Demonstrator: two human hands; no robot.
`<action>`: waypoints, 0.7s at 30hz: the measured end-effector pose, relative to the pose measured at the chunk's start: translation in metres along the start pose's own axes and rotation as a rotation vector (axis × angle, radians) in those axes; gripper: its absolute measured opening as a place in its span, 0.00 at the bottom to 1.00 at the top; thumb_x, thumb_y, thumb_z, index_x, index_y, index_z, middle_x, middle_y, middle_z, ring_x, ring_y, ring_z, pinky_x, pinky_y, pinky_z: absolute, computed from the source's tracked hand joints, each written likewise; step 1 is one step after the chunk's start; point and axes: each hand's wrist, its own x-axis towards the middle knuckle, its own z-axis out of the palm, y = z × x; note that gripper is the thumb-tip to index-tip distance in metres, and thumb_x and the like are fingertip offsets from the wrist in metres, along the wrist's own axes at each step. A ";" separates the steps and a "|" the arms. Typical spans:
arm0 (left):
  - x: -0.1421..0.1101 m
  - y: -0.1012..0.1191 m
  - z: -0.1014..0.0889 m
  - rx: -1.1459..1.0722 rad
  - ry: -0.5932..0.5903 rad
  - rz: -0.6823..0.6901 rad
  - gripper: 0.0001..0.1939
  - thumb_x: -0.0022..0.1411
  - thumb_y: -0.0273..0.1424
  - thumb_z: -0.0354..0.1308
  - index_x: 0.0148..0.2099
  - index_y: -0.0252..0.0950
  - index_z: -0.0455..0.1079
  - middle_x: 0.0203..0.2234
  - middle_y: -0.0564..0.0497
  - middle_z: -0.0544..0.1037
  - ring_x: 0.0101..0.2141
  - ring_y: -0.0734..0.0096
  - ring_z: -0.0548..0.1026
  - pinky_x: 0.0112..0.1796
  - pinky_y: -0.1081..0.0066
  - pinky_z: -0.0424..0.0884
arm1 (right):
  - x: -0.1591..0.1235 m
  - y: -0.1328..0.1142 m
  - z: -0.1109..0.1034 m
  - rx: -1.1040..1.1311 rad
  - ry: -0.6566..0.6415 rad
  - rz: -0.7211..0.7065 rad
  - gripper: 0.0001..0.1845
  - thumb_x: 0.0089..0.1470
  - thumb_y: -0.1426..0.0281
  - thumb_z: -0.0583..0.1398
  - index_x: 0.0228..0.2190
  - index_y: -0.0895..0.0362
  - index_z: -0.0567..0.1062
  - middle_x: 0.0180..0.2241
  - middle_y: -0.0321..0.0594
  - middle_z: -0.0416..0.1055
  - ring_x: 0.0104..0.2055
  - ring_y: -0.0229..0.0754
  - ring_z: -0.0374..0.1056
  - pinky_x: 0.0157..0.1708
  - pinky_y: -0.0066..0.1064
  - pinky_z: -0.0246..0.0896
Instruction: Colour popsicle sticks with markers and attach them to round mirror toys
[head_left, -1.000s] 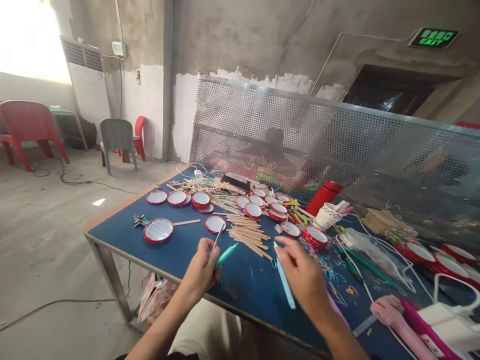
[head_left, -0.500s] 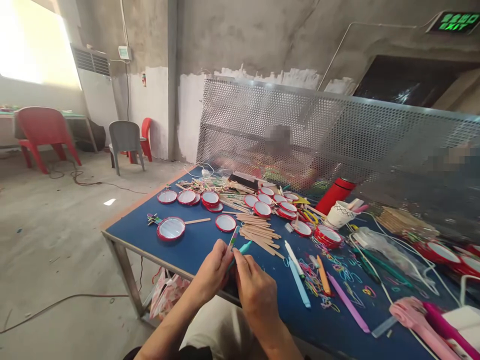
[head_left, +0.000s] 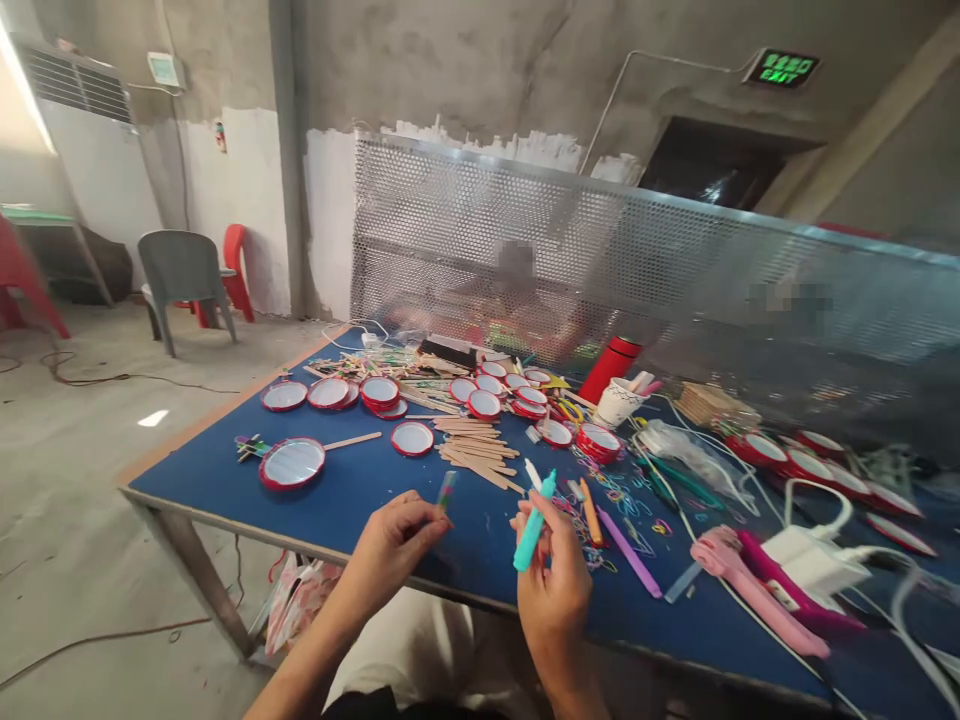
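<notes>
My left hand pinches a small craft stick with coloured markings, blurred by motion. In my right hand is a teal marker pen, tilted with its upper end away from me. The two hands are apart, both over the table's front edge. Beyond them lies a fan of plain wooden craft sticks. Just behind the teal marker a white marker is partly hidden. To the right are an orange marker and a purple marker, among colourful rubber bands.
Red-rimmed white discs lie across the blue table, some stacked. At the back stand a red flask and a patterned cup. Chargers and cables are on the right. A perforated metal screen runs behind.
My hands have separated; the right one has moved right with the teal marker, away from the stick in the left. The view has turned to the right.
</notes>
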 end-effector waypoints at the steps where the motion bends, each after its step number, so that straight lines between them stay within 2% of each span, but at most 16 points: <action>1: 0.001 0.000 0.000 -0.005 -0.003 -0.004 0.15 0.65 0.39 0.57 0.29 0.39 0.78 0.28 0.48 0.80 0.32 0.63 0.76 0.37 0.68 0.69 | 0.001 0.003 -0.007 0.019 0.031 0.053 0.14 0.67 0.62 0.59 0.50 0.56 0.76 0.41 0.48 0.81 0.36 0.46 0.79 0.36 0.40 0.77; 2: 0.002 0.000 0.001 0.004 -0.009 -0.007 0.16 0.64 0.39 0.56 0.28 0.39 0.78 0.30 0.47 0.81 0.33 0.62 0.77 0.38 0.68 0.70 | 0.002 0.005 -0.014 0.046 0.064 0.117 0.16 0.66 0.60 0.61 0.50 0.56 0.76 0.41 0.47 0.81 0.36 0.46 0.79 0.36 0.40 0.76; 4: 0.004 0.001 0.002 0.044 -0.011 -0.002 0.16 0.64 0.39 0.55 0.27 0.40 0.77 0.30 0.47 0.82 0.34 0.61 0.79 0.38 0.68 0.72 | 0.006 0.007 -0.025 0.137 0.139 0.275 0.20 0.64 0.57 0.62 0.51 0.57 0.75 0.39 0.46 0.80 0.33 0.44 0.77 0.29 0.34 0.72; 6: 0.007 0.002 0.005 0.091 0.002 0.004 0.16 0.64 0.40 0.56 0.27 0.40 0.77 0.28 0.48 0.82 0.33 0.62 0.79 0.37 0.69 0.72 | 0.009 0.007 -0.031 0.270 0.206 0.435 0.22 0.63 0.55 0.62 0.50 0.58 0.76 0.36 0.45 0.79 0.29 0.42 0.74 0.21 0.29 0.63; 8: 0.008 0.002 0.008 0.125 0.022 -0.013 0.15 0.63 0.41 0.56 0.29 0.41 0.78 0.27 0.49 0.82 0.30 0.63 0.79 0.35 0.71 0.72 | 0.011 0.006 -0.034 0.401 0.249 0.542 0.24 0.60 0.52 0.64 0.47 0.58 0.77 0.32 0.44 0.78 0.27 0.41 0.72 0.18 0.26 0.55; 13: 0.010 -0.005 0.012 0.204 0.038 -0.104 0.13 0.61 0.43 0.56 0.34 0.43 0.78 0.24 0.54 0.83 0.27 0.64 0.78 0.29 0.73 0.70 | 0.011 0.005 -0.034 0.493 0.254 0.591 0.24 0.52 0.50 0.69 0.39 0.57 0.80 0.23 0.36 0.72 0.21 0.36 0.63 0.19 0.27 0.54; 16: 0.010 -0.013 0.012 0.260 0.011 -0.089 0.14 0.63 0.44 0.55 0.36 0.44 0.77 0.24 0.56 0.82 0.27 0.66 0.78 0.31 0.75 0.70 | 0.007 0.008 -0.032 0.474 0.234 0.599 0.24 0.54 0.48 0.67 0.35 0.57 0.81 0.18 0.32 0.64 0.19 0.34 0.57 0.18 0.26 0.51; 21: 0.010 -0.022 0.011 0.278 0.009 -0.114 0.15 0.67 0.45 0.51 0.31 0.45 0.70 0.21 0.59 0.78 0.20 0.70 0.73 0.26 0.77 0.68 | 0.002 0.016 -0.031 0.490 0.195 0.593 0.26 0.57 0.46 0.64 0.36 0.58 0.81 0.15 0.29 0.60 0.16 0.32 0.54 0.17 0.25 0.47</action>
